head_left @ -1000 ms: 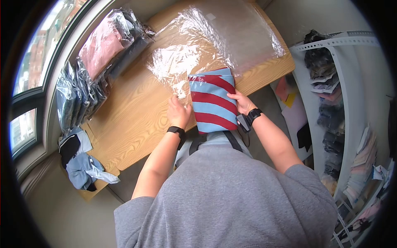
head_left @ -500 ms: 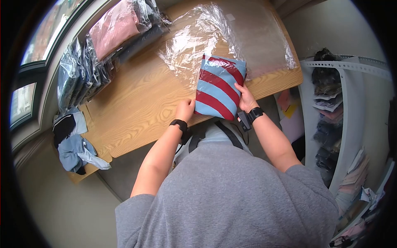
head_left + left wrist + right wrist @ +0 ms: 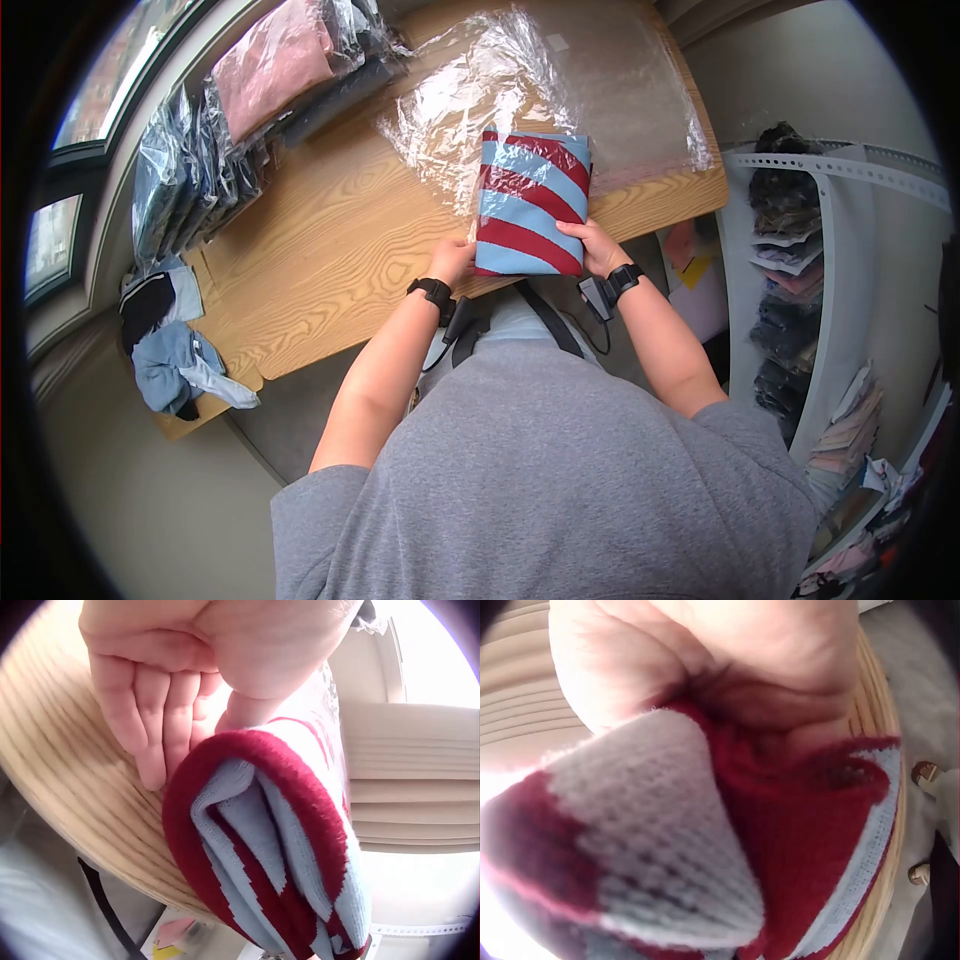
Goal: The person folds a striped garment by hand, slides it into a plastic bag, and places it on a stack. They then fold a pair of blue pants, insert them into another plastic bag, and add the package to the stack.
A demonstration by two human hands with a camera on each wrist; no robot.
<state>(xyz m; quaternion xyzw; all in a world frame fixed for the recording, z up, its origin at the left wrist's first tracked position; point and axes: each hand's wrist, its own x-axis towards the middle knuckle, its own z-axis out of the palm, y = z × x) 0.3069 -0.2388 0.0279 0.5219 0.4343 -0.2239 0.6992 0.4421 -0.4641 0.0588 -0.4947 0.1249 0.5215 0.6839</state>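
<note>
A folded knit piece [image 3: 530, 210] with red and light blue stripes lies at the table's near edge, its top on clear film. My left hand [image 3: 453, 260] is at its lower left corner; in the left wrist view the hand [image 3: 176, 690] has its fingers extended beside the rolled red edge of the knit [image 3: 262, 840], thumb against it. My right hand [image 3: 597, 248] grips the right side, thumb on top. The right wrist view shows the knit [image 3: 795, 847] folded against the palm of that hand [image 3: 727, 667], its fingers hidden under the fabric.
Crumpled clear film [image 3: 450, 110] and a flat stack of clear bags [image 3: 630, 90] lie beyond the knit. Bagged garments, a pink one [image 3: 275, 70] on top, line the window side. Loose clothes [image 3: 175, 365] sit at the left corner. Shelves [image 3: 840, 230] stand at right.
The knit has moved away from the body onto the table's near edge and turned straighter. My left hand has come in to its lower left side, while my right hand keeps its grip.
</note>
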